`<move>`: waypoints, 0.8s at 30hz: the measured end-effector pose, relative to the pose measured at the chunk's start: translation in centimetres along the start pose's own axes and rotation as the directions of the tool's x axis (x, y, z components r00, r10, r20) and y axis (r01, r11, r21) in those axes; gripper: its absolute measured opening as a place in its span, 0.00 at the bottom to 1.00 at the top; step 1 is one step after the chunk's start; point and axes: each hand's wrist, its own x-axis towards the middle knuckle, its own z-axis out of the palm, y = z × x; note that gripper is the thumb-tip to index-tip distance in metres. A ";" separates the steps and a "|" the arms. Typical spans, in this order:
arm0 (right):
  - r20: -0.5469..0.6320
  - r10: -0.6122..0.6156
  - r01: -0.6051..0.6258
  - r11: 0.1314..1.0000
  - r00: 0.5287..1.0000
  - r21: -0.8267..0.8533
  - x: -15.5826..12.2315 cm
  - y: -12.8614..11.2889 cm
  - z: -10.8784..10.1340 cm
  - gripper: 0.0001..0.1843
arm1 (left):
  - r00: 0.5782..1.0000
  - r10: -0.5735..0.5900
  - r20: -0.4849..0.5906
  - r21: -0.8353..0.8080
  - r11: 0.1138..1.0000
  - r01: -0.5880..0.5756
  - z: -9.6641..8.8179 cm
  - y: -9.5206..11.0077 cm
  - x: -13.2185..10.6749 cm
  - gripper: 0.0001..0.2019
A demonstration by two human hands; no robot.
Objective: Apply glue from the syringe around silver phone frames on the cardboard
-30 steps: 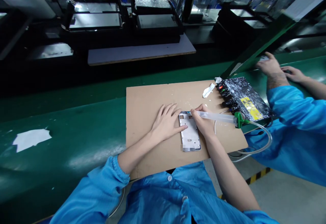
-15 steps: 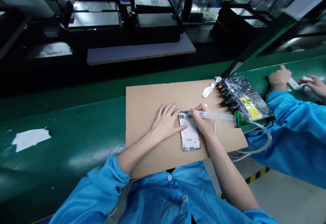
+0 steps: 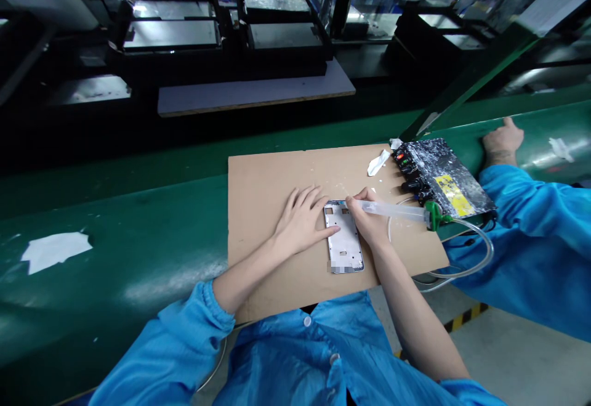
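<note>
A white phone frame (image 3: 344,239) lies flat on a brown cardboard sheet (image 3: 268,190) on the green belt. My left hand (image 3: 302,218) rests open and flat on the cardboard, its thumb pressed against the frame's left edge. My right hand (image 3: 369,221) is closed around a clear dispensing syringe (image 3: 394,211), whose tip sits at the frame's upper right corner. A green fitting (image 3: 433,215) joins the syringe to a clear hose (image 3: 475,252).
A glue-spattered black controller box (image 3: 446,178) stands at the cardboard's right edge, with a white scrap (image 3: 378,162) beside it. A co-worker's blue sleeve (image 3: 530,233) and hand (image 3: 503,141) are at the right. A white paper patch (image 3: 55,250) lies on the belt (image 3: 138,233) at left. Dark trays stand behind.
My hands, the syringe and the frame have hardly moved. The co-worker's hands shifted right along the belt; one has left the view, and a small white scrap now lies there.
</note>
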 end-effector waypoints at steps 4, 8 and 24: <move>0.003 0.009 -0.009 1.000 1.000 0.004 0.0 0.0 0.0 0.18 | 1.000 -0.005 0.009 -0.009 1.000 0.005 -0.1 0.0 0.0 0.39; 0.012 0.010 -0.010 1.000 1.000 0.000 0.0 0.0 -0.2 0.18 | 1.000 -0.006 0.013 -0.008 1.000 0.006 -0.1 0.1 0.0 0.39; 0.006 0.005 -0.006 1.000 1.000 0.011 0.0 -0.2 0.0 0.18 | 1.000 0.000 0.003 0.002 1.000 0.000 0.0 0.0 0.0 0.39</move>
